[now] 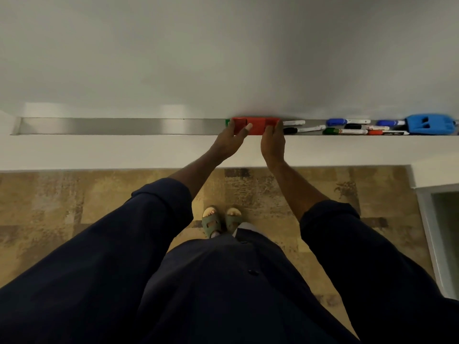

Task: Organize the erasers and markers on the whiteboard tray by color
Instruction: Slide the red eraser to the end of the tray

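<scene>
A red eraser (258, 125) lies in the long metal whiteboard tray (111, 126), near its middle. My left hand (231, 140) grips the eraser's left end, and my right hand (273, 142) holds its right end. A small green thing (227, 122) peeks out just left of the eraser, mostly hidden. To the right lie black markers (298, 129), a green marker (345, 131), blue markers (342, 121), a red marker (375, 132) and a blue eraser (429, 124).
The whiteboard (223, 58) rises behind the tray. The tray's left half holds nothing. Below the wall ledge is patterned carpet (74, 194) with my sandalled feet (221, 220). A white frame (432, 232) stands at the right.
</scene>
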